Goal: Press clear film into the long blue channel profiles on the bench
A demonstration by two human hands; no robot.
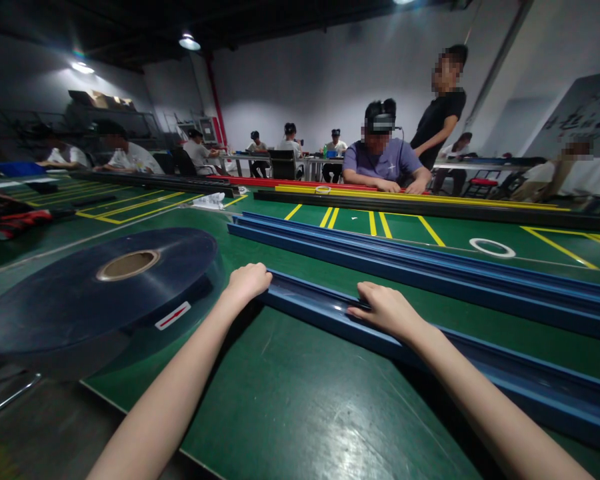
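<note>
A long blue U-shaped channel (320,312) lies on the green table and runs from the middle toward the lower right. My left hand (250,280) is closed around its left end, the fingertips hidden behind the near wall and end. Further along the same channel is my right hand (387,308), its fingers curled over the far wall and its thumb low inside the groove. A glossy strip shows in the groove between my hands; I cannot make out whether it is separate from the channel. Behind it lie more blue channels (380,250), roughly parallel.
A large roll of clear film (70,287) with a cardboard core lies at the left. Farther back are a white ring (493,247), black profiles (430,208), yellow profiles (430,198) and a crumpled white wrapper (209,200). Across the table, a person in purple (385,163) leans over; others sit behind.
</note>
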